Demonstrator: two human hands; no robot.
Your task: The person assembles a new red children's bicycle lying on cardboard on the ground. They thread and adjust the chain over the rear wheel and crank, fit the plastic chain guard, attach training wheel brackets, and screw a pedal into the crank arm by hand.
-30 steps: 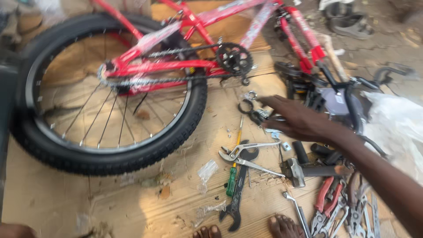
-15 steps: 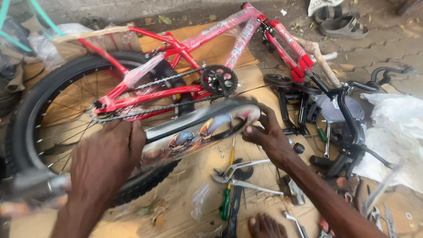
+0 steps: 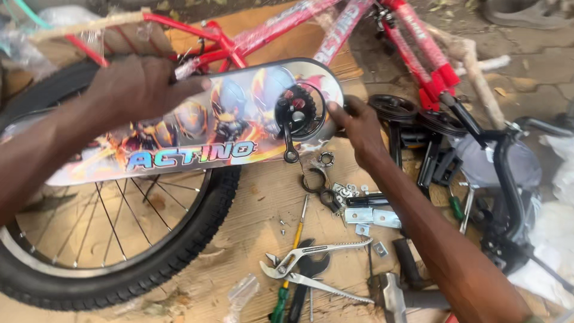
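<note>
The fingers of the left hand (image 3: 140,87) and right hand (image 3: 357,122) grasp the two ends of the printed chain guard (image 3: 197,134), held over the red bicycle frame (image 3: 281,27) and crank (image 3: 296,113). It seems light, thin, somewhat flexible; holding by the edges suits it.

A long, flat chain-guard panel (image 3: 197,140) with rounded ends carries a glossy printed decal of cartoon figures in orange, blue and purple, with a band of rainbow-coloured lettering along its lower edge. It lies across the middle of the scene, over the black tyre. Clear plastic wrapping (image 3: 287,27) covers the red frame tubes at the far side, which bear white lettering decals. A crumpled white plastic bag (image 3: 559,239) sits at the right edge.
</note>
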